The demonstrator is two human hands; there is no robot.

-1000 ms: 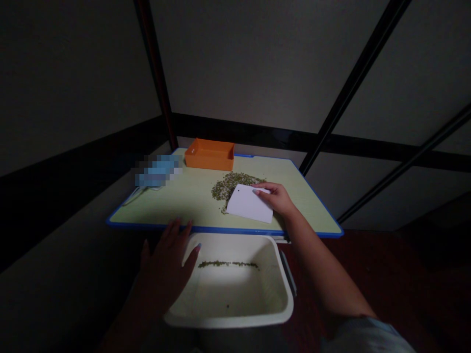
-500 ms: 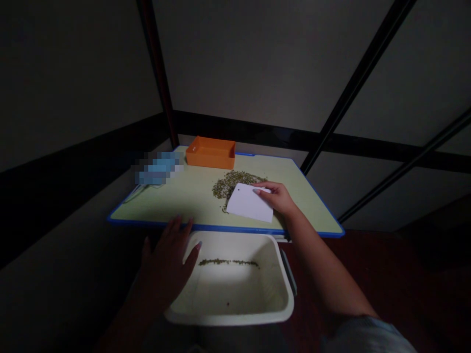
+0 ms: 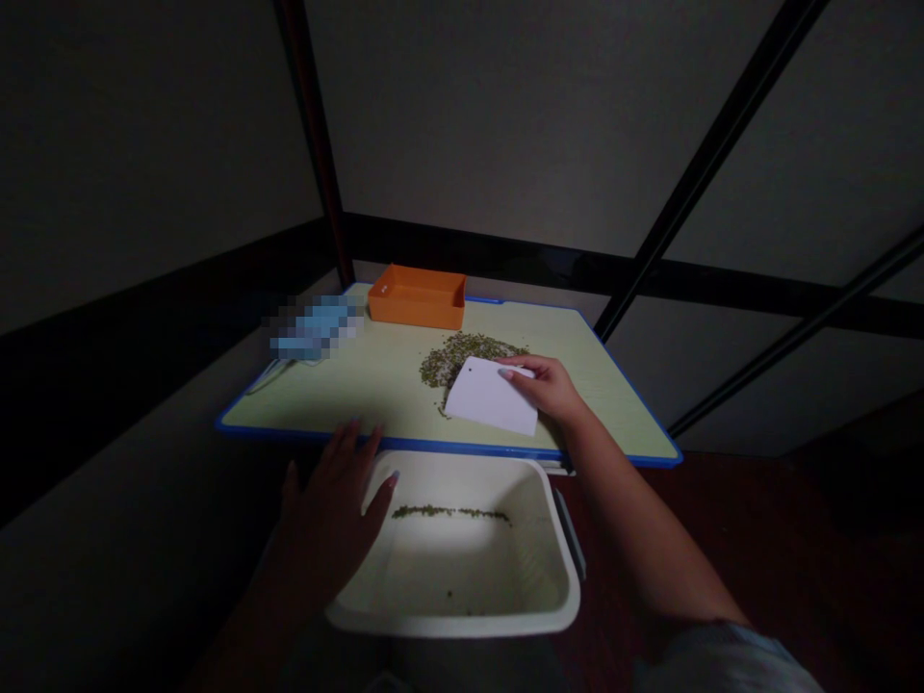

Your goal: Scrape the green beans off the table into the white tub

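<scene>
My right hand (image 3: 547, 387) grips a white flat scraper (image 3: 492, 397) with a small hole in one corner. The scraper is tilted against the near side of a spread heap of small greenish grains (image 3: 446, 364) on the table. Below the table's front edge sits a white plastic tub (image 3: 462, 628), with a thin line of the same grains and a few specks inside. My left hand (image 3: 333, 520), fingers spread, rests at the tub's left rim, fingertips by the table edge. Shadow makes its exact contact hard to see.
The light table (image 3: 339, 395) has a blue edge. An orange open box (image 3: 417, 300) stands at its back left. A blurred-out blue item (image 3: 314, 329) with a cable lies at the left. Dark-framed wall panels (image 3: 476, 125) rise behind the table.
Almost nothing differs. The whole view has shifted slightly, and both hands, the scraper and the grain heap keep about the same places. A few specks in the tub look different.
</scene>
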